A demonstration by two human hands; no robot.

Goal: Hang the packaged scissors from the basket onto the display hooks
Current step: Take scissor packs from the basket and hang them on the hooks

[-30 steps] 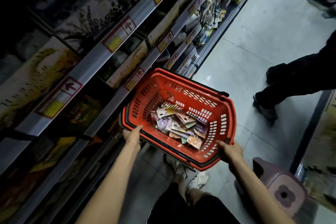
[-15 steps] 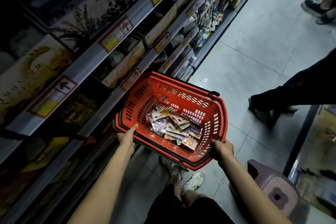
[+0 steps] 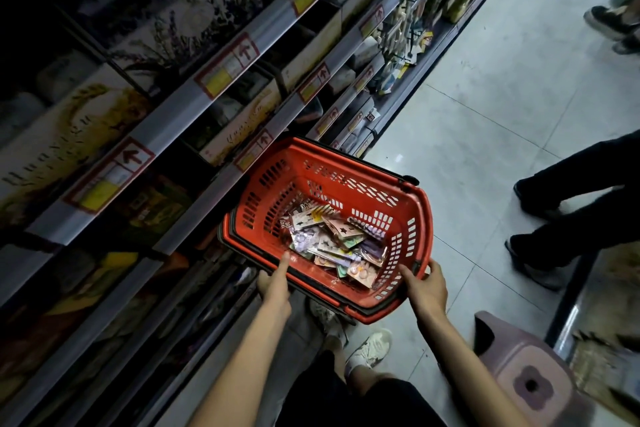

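Note:
A red plastic basket hangs low in the aisle beside the shelving. Several packaged scissors on coloured cards lie piled in its bottom. My left hand grips the near left rim, its index finger stretched out over the rim toward the packs. My right hand holds the near right corner of the rim, thumb inside and fingers outside. Display hooks with hanging items stand further up the aisle on the left, dim and small.
Shelves with boxed goods and yellow price tags run along the left. Another person's dark legs stand on the tiled floor at right, and more feet at far right. A purple plastic stool sits at the bottom right. My own feet are under the basket.
The basket has shifted slightly left and closer to me. My left index finger now points over the rim into the basket. The other person's legs have stepped to the right.

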